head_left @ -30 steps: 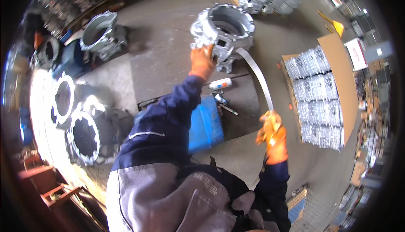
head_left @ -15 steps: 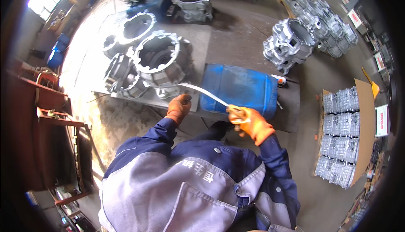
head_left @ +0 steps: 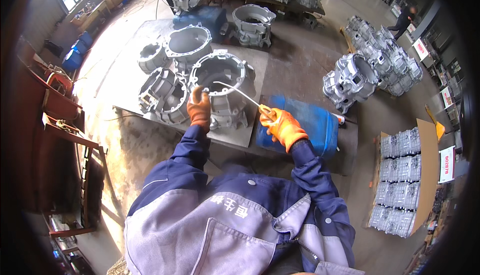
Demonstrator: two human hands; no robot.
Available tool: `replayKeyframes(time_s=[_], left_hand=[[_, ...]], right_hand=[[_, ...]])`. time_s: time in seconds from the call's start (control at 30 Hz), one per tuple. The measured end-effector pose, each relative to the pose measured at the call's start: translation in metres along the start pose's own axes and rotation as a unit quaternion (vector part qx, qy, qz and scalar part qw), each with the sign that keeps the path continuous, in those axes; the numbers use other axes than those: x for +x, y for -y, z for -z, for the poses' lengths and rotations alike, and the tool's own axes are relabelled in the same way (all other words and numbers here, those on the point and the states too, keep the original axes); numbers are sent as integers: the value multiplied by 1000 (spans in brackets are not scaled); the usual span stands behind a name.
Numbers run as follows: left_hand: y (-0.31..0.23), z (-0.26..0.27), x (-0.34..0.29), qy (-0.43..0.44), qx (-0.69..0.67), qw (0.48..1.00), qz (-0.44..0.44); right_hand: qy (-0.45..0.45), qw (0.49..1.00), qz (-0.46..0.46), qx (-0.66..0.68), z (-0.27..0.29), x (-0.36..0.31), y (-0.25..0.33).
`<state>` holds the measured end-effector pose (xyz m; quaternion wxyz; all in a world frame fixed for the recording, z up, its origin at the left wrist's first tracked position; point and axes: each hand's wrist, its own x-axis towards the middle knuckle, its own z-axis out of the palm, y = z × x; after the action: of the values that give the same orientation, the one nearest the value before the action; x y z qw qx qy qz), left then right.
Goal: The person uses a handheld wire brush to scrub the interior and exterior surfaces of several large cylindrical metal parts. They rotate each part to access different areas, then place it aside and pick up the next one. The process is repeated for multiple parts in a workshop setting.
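Bell-shaped metal housing (head_left: 227,107) stands upright before us, left of a blue plastic canister (head_left: 320,130). We hold our left hand (head_left: 199,109) near the housing, finger spacing unclear; our right hand (head_left: 281,126), fingers closed, pinches a thin bent strip (head_left: 243,93).

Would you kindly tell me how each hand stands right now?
Left hand: at the large metal casing; grip cannot be told.
Right hand: closed, holding a thin pale bar.
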<state>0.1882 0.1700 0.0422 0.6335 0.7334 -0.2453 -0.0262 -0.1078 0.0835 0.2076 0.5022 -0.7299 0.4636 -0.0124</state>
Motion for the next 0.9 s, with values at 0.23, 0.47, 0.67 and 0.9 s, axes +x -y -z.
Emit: replayKeyframes(time_s=[0.23,0.47,0.67,0.9], left_hand=[[-6,-105,117,17,-162,956,245],[37,-202,194,118,-352,745,554],[68,-216,207,88,-411,712,563],[-20,-157,140,220,-344,831,377]], right_hand=[[-194,959,32,-204,10,81,29],[-148,978,-96,110,21,-1,-54],[-213,759,-201,582,-11,-86,-128],[-321,814,-208,437,-43,-156,-143]])
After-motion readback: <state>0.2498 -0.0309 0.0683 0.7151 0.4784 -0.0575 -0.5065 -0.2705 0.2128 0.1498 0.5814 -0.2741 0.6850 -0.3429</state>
